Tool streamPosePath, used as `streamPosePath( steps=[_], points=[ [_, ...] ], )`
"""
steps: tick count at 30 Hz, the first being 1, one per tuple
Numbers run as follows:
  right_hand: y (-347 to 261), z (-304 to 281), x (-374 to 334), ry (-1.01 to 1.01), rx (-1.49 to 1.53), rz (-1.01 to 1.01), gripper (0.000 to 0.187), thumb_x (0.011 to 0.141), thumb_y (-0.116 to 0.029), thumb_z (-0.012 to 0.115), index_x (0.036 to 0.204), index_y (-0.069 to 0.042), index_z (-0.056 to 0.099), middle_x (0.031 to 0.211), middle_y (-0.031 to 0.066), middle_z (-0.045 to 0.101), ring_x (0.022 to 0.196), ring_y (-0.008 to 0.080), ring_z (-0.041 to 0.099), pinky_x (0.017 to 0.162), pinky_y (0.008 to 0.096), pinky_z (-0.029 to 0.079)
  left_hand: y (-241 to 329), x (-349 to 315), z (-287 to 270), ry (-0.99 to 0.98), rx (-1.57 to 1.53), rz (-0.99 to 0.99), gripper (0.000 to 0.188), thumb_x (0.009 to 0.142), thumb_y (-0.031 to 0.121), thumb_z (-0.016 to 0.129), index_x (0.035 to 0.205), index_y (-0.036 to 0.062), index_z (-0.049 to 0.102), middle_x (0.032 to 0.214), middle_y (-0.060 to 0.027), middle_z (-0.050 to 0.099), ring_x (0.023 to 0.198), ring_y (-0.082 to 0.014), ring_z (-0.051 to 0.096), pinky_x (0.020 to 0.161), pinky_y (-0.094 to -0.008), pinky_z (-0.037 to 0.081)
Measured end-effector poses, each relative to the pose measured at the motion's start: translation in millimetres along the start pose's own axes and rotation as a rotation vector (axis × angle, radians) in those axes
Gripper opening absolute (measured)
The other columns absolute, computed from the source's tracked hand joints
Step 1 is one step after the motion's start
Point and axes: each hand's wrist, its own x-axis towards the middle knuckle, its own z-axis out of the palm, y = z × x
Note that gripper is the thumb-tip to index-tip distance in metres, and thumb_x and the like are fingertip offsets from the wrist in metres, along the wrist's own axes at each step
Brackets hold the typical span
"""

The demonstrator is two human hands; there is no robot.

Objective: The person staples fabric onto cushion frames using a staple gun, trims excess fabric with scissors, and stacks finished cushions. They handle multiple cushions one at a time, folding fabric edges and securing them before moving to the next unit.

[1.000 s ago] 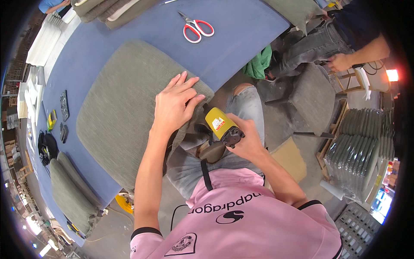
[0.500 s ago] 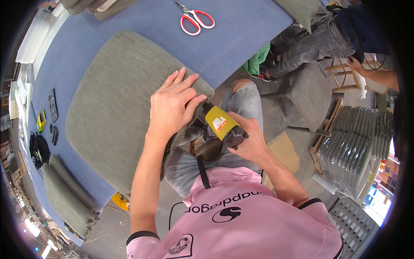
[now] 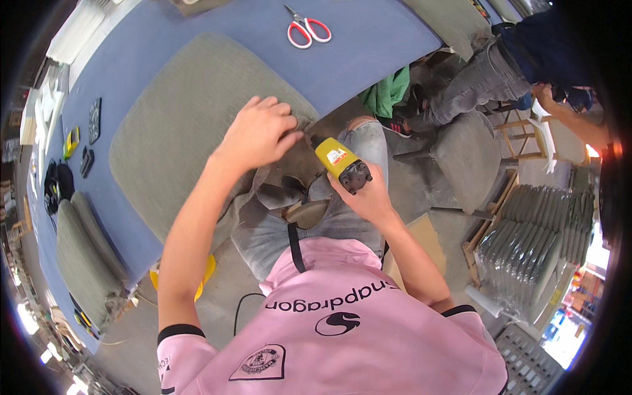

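Note:
A grey-green upholstered chair seat (image 3: pixel 191 118) lies on the blue worktable, its near right corner at the table edge with loose fabric hanging below. My left hand (image 3: pixel 262 131) is at that corner, fingers curled and thumb close to them, gripping the fabric edge. My right hand (image 3: pixel 367 197) is wrapped round the handle of a yellow and black staple gun (image 3: pixel 334 157). The gun's dark nose points at the seat's edge, just right of my left thumb. Whether the nose touches the fabric cannot be made out.
Red-and-white-handled scissors (image 3: pixel 307 31) lie on the blue table (image 3: pixel 365 39). More grey seat pads (image 3: pixel 85 257) rest at the left. A grey chair (image 3: pixel 464 161) and plastic-wrapped stacked pads (image 3: pixel 533 237) stand at the right. Another person in jeans (image 3: pixel 474 82) is at the upper right.
My left hand has gone from lying spread on the seat to curled at its corner edge. The staple gun has shifted slightly up, still in my right hand. The whole view has shifted a little.

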Motion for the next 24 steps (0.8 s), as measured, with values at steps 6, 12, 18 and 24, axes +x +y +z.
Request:
streamPosePath(
  steps=[6, 12, 18, 24],
  points=[
    [5.1, 8.6, -1.7, -0.069, -0.230, 0.127, 0.068, 0.086, -0.022, 0.099, 0.144, -0.002, 0.070, 0.125, 0.0165, 0.076, 0.119, 0.0341, 0.065, 0.107, 0.0450, 0.053, -27.9, 10.5, 13.8, -0.093, -0.282, -0.204, 0.043, 0.098, 0.029, 0.079, 0.078, -0.0004, 0.056, 0.075, -0.0128, 0.052, 0.078, -0.0350, 0.056, 0.071, -0.0484, 0.045],
    [11.0, 12.2, 3.2, -0.071, -0.275, 0.119, 0.066, 0.086, -0.024, 0.098, 0.143, -0.004, 0.070, 0.125, 0.0165, 0.076, 0.119, 0.0352, 0.064, 0.105, 0.0461, 0.053, -23.4, 7.3, 20.2, -0.027, -0.323, -0.215, 0.041, 0.097, 0.029, 0.080, 0.077, -0.0001, 0.059, 0.075, -0.0127, 0.055, 0.079, -0.0348, 0.059, 0.069, -0.0488, 0.045],
    [-2.7, 10.3, 27.9, -0.090, -0.149, -0.034, 0.032, 0.085, -0.009, 0.085, 0.114, 0.001, 0.076, 0.089, 0.0195, 0.079, 0.081, 0.0418, 0.076, 0.076, 0.0444, 0.059, -25.2, 12.4, 25.6, -0.001, -0.247, -0.226, 0.035, 0.097, 0.033, 0.079, 0.079, 0.0042, 0.070, 0.079, -0.0117, 0.063, 0.083, -0.0353, 0.065, 0.072, -0.0493, 0.049],
    [13.6, 15.3, 13.7, -0.036, -0.041, -0.011, 0.027, 0.090, -0.015, 0.086, 0.106, 0.003, 0.076, 0.089, 0.0186, 0.080, 0.081, 0.0391, 0.078, 0.076, 0.0434, 0.059, -16.3, -7.1, 6.2, 0.021, -0.111, -0.006, 0.039, 0.098, 0.035, 0.078, 0.078, 0.0024, 0.068, 0.078, -0.0155, 0.063, 0.083, -0.0402, 0.064, 0.073, -0.0487, 0.051]
  ],
)
